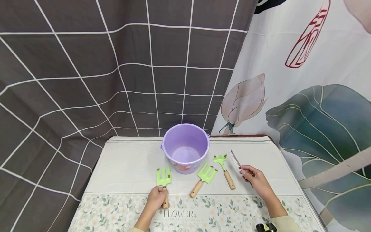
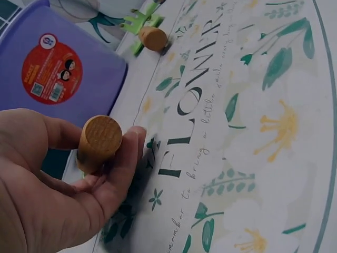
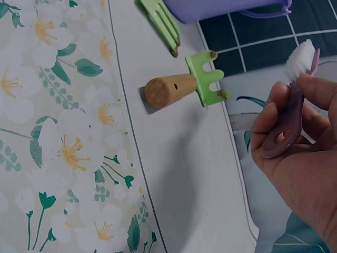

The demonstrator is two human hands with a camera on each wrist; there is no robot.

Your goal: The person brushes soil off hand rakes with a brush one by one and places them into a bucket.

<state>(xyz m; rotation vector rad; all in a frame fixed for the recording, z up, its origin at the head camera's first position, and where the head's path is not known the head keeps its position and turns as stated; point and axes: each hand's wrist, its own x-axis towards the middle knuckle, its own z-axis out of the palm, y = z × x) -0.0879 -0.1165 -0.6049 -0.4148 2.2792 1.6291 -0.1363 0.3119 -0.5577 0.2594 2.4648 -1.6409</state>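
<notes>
Fork [image 1: 164, 183]: green tines just beyond left hand [image 1: 156, 197], thumb and fingers curled round its wooden handle | brush [image 1: 235, 160]: pinched by right hand [image 1: 255, 178], bristled head projecting past the fingertips (white bristles, purplish handle) | fork and brush well apart, two green tools [image 1: 207, 175] [image 1: 229, 179] between them on table [image 1: 130, 167] | purple bucket [image 1: 185, 137] stands behind.

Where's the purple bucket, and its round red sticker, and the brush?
Purple bucket [image 1: 185, 138]: head view, inside wall.
Round red sticker [image 2: 51, 69]: left wrist view, its middle.
Brush [image 3: 289, 118]: right wrist view, the handle.
</notes>
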